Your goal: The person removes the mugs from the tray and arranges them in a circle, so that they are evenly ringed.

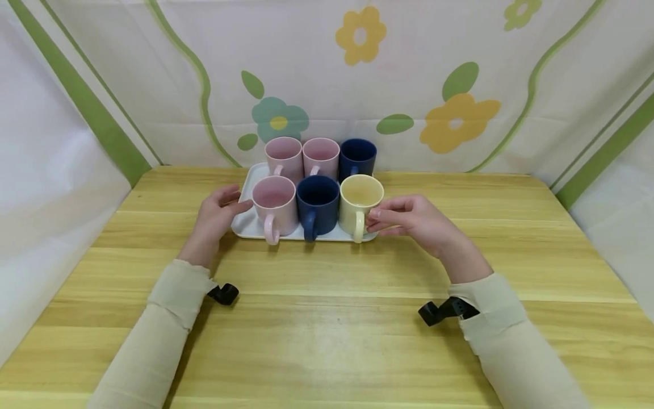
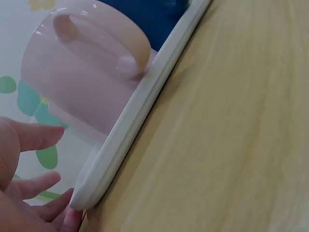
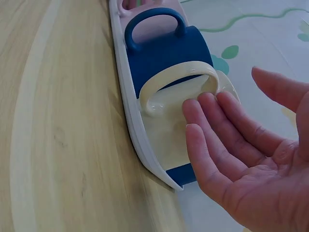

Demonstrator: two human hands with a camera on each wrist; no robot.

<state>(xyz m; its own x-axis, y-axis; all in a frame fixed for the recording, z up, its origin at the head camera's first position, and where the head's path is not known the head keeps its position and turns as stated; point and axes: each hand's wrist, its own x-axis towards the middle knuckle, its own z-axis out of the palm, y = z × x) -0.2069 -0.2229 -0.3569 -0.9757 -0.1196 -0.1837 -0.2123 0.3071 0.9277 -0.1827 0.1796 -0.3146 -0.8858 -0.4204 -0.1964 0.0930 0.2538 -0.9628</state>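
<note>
A white tray (image 1: 247, 226) near the back of the table carries two rows of mugs. In front stand a pink mug (image 1: 285, 218), a navy mug (image 1: 326, 213) and a yellow mug (image 1: 349, 213), handles facing me. My left hand (image 1: 213, 217) is at the tray's left end; in the left wrist view its lower fingers (image 2: 53, 209) meet the tray's corner, the thumb apart from the pink mug. Beside the yellow mug is my right hand (image 1: 421, 224), thumb spread away. Its extended fingertips (image 3: 193, 108) are at the mug's side; whether they touch it I cannot tell.
The back row holds two pink mugs, one on the left (image 1: 290, 163) and one in the middle (image 1: 327, 166), plus a navy mug (image 1: 361, 163). Behind the wooden table (image 1: 327, 329) hangs a flowered curtain (image 1: 327, 74). A black wrist camera (image 1: 225, 293) sits on the left sleeve.
</note>
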